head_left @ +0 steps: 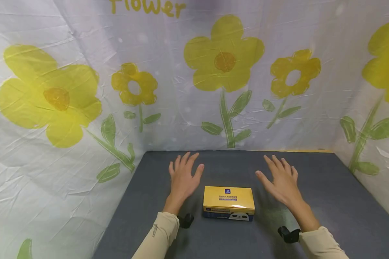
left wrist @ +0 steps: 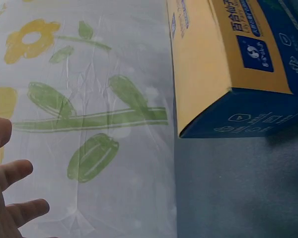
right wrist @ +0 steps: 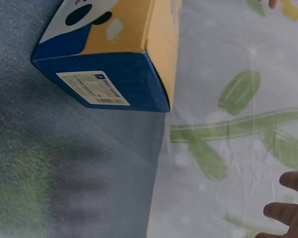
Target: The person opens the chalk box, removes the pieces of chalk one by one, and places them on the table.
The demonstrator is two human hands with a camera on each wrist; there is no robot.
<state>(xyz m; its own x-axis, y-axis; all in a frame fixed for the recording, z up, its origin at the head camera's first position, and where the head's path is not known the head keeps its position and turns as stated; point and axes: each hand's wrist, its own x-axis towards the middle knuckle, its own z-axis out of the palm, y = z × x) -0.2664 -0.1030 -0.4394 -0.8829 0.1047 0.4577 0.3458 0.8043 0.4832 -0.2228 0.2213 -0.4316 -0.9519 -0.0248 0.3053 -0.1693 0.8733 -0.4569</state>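
A yellow and blue cardboard box with a panda face on its front lies on the dark table between the two hands. My left hand hovers to the left of the box, fingers spread, holding nothing. On the other side my right hand hovers with fingers apart and thumb toward the box, also holding nothing. In the left wrist view the box shows its yellow top and a blue end; fingertips appear at the left edge. The right wrist view shows the box with a white label on its blue end.
The dark grey table reaches back to a white curtain printed with yellow flowers, which also hangs along both sides. Black wrist straps sit at the cuffs of the cream sleeves.
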